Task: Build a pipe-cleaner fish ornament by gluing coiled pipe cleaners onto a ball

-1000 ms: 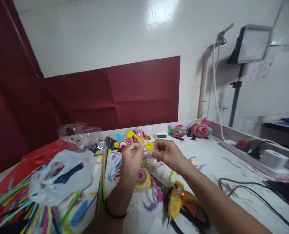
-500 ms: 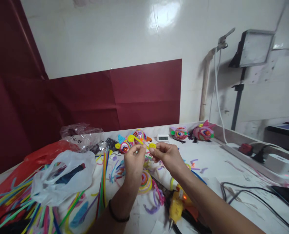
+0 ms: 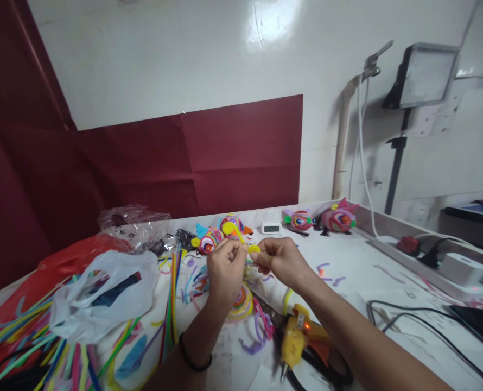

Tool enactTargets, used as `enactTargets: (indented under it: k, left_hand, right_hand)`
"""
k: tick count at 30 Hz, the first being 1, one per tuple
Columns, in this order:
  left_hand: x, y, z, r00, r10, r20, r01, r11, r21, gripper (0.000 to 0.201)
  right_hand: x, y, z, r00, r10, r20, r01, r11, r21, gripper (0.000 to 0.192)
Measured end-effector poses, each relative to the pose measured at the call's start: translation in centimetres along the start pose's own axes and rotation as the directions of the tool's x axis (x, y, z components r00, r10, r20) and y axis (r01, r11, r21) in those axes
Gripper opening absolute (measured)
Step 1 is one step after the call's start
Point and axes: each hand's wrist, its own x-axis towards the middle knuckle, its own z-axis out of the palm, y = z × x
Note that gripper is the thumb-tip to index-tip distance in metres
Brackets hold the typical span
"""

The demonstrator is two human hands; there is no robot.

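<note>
A yellow pipe cleaner (image 3: 254, 250), rolled into a flat coil at each end, is held between my two hands. My left hand (image 3: 226, 271) pinches it along its straight part, with one coil standing up above the fingers. With thumb and fingertips, my right hand (image 3: 281, 259) grips the other coil. Below them on the table lies a round disc of coiled pipe cleaners (image 3: 243, 303) in yellow, orange and purple, partly hidden by my left wrist. Pink and purple curled pieces (image 3: 258, 331) lie beside it.
A yellow glue gun (image 3: 293, 342) with a lit red light lies under my right forearm. Colourful fish-like figures (image 3: 339, 217) and a small digital clock (image 3: 271, 228) stand at the back. Left are plastic bags (image 3: 107, 293) and pipe cleaner bundles (image 3: 173, 304); right, a power strip (image 3: 420, 266).
The upper coil of the yellow pipe cleaner has swung slightly right and up over my left fingers. Both hands keep their pinch near the same place. The view has shifted slightly.
</note>
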Motion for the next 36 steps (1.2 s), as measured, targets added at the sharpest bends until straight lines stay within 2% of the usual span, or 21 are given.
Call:
enactTargets:
  k: [6,13,17,19,23,26,32,34,36]
  left_hand:
    - [-0.2,0.2,0.1,0.994,0.076,0.079,-0.081,0.994,0.071,0.022]
    - [-0.4,-0.2,0.2,0.958,0.176,0.227,-0.21,0.968,0.136,0.021]
    - [0.0,-0.1,-0.2,0.949,0.159,0.273,-0.207,0.965,0.159,0.022]
    - [0.2,-0.1,-0.4,0.942,0.139,0.306,-0.193,0.969,0.154,0.023]
    - [0.3,0.1,-0.6,0.905,0.098,0.414,-0.158,0.981,0.113,0.022]
    - [0.1,0.3,-0.5,0.878,0.079,0.473,-0.143,0.985,0.1,0.022]
    - [-0.1,0.6,-0.5,0.813,0.066,0.579,-0.148,0.984,0.096,0.018]
    - [-0.1,0.5,-0.4,0.814,0.063,0.577,-0.138,0.986,0.088,0.017]
    - [-0.1,0.2,-0.3,0.844,0.049,0.535,-0.091,0.994,0.052,0.016]
  right_hand:
    - [-0.3,-0.7,-0.9,0.999,-0.001,0.038,0.006,0.992,-0.123,0.017]
    - [-0.4,-1.0,-2.0,0.993,0.002,0.119,0.022,0.981,-0.194,0.018]
    - [-0.1,-1.0,-2.9,0.979,-0.021,0.202,0.05,0.989,-0.14,0.02]
    - [0.0,-1.4,-3.3,0.974,-0.029,0.224,0.044,0.997,-0.061,0.025]
    - [0.2,-1.9,-4.0,0.985,-0.04,0.168,0.013,0.987,0.16,0.034]
    - [0.4,-1.8,-4.2,0.99,-0.035,0.134,0.013,0.987,0.161,0.034]
    - [0.3,-2.0,-4.1,0.989,-0.049,0.141,0.025,0.986,0.166,0.032]
    - [0.2,-2.3,-4.1,0.992,-0.026,0.123,0.0,0.977,0.212,0.032]
    - [0.2,-2.5,-4.0,0.996,0.018,0.083,-0.04,0.961,0.274,0.031]
